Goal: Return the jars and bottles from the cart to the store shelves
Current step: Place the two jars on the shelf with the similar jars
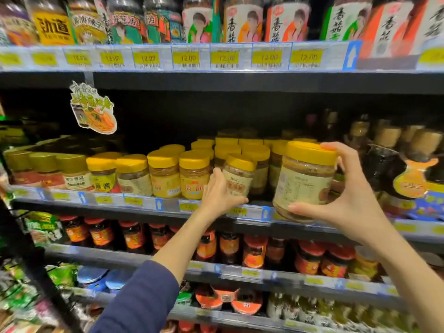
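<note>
My right hand (348, 200) grips a yellow-lidded jar of brown paste (304, 181), held upright in the air just in front of the middle shelf edge (144, 201). Its thumb is under the base and fingers on the lid. My left hand (217, 194) holds a smaller yellow-lidded jar (239, 175), tilted to the left, at the front of that shelf. Several matching yellow-lidded jars (194, 174) stand in rows to the left and behind. No cart is in view.
Dark bottles with tan caps (384, 159) stand to the right on the same shelf. Tall bottles (242, 20) fill the shelf above, over yellow price tags. Red-labelled jars (254, 251) line the shelf below. A paper promo sign (92, 108) hangs at the upper left.
</note>
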